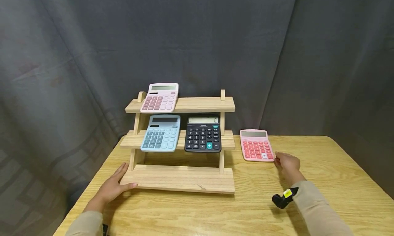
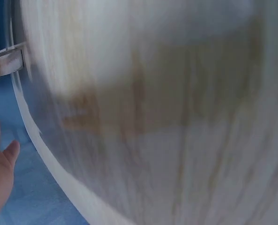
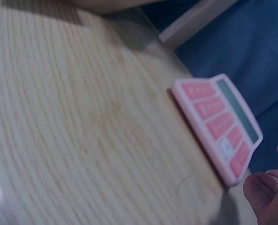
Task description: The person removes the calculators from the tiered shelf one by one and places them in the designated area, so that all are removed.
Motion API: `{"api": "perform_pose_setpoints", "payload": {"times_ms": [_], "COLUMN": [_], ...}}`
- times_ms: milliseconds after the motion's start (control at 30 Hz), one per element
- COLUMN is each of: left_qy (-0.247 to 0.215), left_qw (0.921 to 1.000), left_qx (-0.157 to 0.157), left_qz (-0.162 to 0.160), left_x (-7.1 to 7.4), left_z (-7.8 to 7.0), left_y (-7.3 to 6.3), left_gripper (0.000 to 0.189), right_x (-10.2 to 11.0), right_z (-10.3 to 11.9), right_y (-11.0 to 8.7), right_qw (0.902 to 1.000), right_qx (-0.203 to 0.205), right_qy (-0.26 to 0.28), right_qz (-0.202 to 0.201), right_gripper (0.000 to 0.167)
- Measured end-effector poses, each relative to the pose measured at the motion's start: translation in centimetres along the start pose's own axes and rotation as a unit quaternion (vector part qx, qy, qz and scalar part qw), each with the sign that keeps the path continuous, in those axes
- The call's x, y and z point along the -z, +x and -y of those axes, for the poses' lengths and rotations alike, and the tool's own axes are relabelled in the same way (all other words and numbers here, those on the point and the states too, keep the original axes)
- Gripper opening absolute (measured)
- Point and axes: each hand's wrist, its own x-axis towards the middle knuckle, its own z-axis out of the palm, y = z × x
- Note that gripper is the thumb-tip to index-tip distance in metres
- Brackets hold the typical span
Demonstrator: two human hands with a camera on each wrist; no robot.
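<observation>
A tiered wooden stand [image 1: 178,179] carries a light pink calculator [image 1: 160,98] on its top shelf. On the middle shelf sit a light blue calculator [image 1: 161,133] and a black calculator [image 1: 203,133], side by side. My left hand [image 1: 111,187] rests against the left end of the bottom shelf, fingers extended and thumb at the front edge. To the stand's right, a pink calculator with red keys [image 1: 257,145] lies on the table. The fingertips of my right hand [image 1: 288,163] are at its lower right corner; in the right wrist view the loosely bent fingers [image 3: 260,187] do not wrap it.
The wooden table [image 1: 191,212] extends in front of the stand and to its right. A dark grey curtain [image 1: 197,41] hangs behind and along the sides. A black wrist device with a yellow label [image 1: 284,197] is strapped at the right sleeve.
</observation>
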Motion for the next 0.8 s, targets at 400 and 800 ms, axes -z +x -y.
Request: {"api": "perform_pose_setpoints", "payload": {"times_ms": [400, 800], "left_qy": [0.011, 0.006], "left_qw": [0.9999, 0.9999], "left_qx": [-0.004, -0.01], "left_qz": [-0.004, -0.002], "left_x": [0.1, 0.1], "left_z": [-0.1, -0.2], "left_y": [0.0, -0.1], "left_gripper": [0.093, 0.093], "right_x": [-0.4, -3.3], "right_z": [-2.7, 5.9], "right_y": [7.3, -5.2], "right_qw": [0.9855, 0.9728], "right_qx": [0.045, 0.045], "right_qy": [0.107, 0.089], "right_qz": [0.124, 0.209], "right_gripper": [0.026, 0.013]}}
